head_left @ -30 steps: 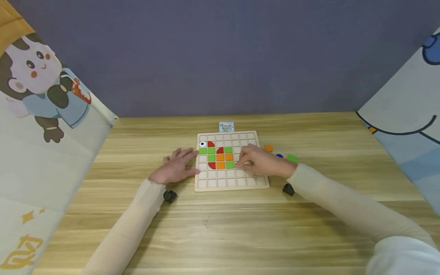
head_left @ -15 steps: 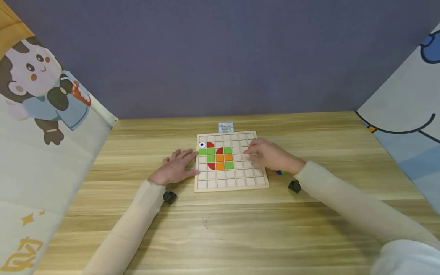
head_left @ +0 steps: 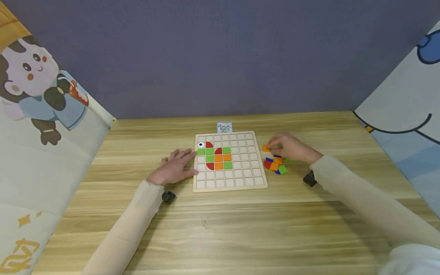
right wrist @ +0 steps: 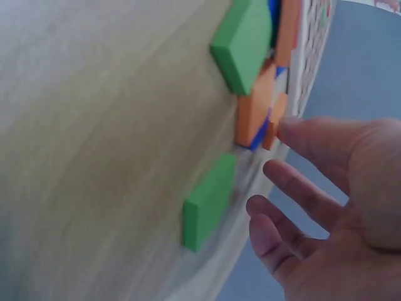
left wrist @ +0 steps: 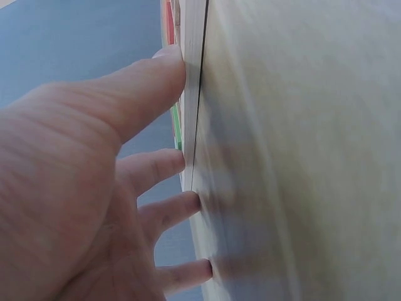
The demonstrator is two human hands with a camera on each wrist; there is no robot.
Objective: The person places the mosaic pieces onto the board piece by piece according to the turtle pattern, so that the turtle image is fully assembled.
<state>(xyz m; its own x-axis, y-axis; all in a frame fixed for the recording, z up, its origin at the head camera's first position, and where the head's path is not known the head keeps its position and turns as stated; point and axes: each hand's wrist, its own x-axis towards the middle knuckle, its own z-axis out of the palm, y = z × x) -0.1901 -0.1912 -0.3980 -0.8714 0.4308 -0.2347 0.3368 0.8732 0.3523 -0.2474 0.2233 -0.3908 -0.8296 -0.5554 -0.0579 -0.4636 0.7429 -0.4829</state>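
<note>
A wooden grid board (head_left: 240,183) lies flat on the table. Its left part bears green, orange and red tiles, with a white eye piece (head_left: 201,145) at the upper left. My left hand (head_left: 173,168) rests against the board's left edge, fingers spread; in the left wrist view the thumb touches the rim. To the right of the board my right hand (head_left: 290,148) is low over the table, fingers loosely bent. Its fingertips are right at an orange square tile (head_left: 265,148), and the thumb overlaps that tile in the right wrist view.
Close below the right hand is a loose heap of orange, blue, red and green tiles (head_left: 274,166). One green tile (right wrist: 210,204) lies apart from it. A small printed card (head_left: 224,127) sits behind the board. A dark panel (head_left: 220,57) stands at the table's back.
My right hand has moved from over the board rightward to the loose tiles, uncovering the grid's right columns. The tiles on the board look the same. The left hand has stayed in place.
</note>
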